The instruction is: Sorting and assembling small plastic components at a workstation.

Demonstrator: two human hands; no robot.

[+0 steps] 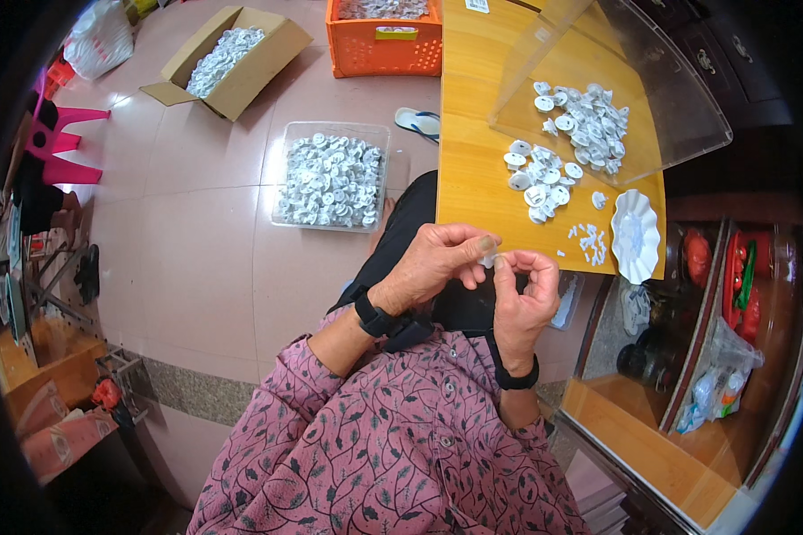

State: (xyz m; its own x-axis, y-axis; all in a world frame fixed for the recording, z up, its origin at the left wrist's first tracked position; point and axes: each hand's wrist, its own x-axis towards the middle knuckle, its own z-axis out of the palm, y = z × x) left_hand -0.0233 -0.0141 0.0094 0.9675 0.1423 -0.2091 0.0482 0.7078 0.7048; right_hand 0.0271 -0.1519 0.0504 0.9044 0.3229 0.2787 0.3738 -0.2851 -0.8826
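White piece [488, 261] between the fingertips: plastic in appearance; too small to determine finish. White disc-shaped parts [544, 184]: smooth moulded plastic, moderately glossy. Table [469, 134]: smooth wood-grain surface, satin sheen. Bin [687, 107] on the table: clear plastic, glossy, with reflections. Fluted dish [633, 259]: smooth, glossy; plastic or ceramic cannot be determined. Tub [330, 226]: clear, glossy plastic. Carton [171, 93]: matt corrugated board. Crate [351, 49]: rigid orange plastic, low gloss. Floor [196, 259]: smooth tile, glossy, reflecting light. Shirt [401, 419]: soft printed cloth, matt, creased. Stool [73, 171]: smooth, shiny pink plastic.
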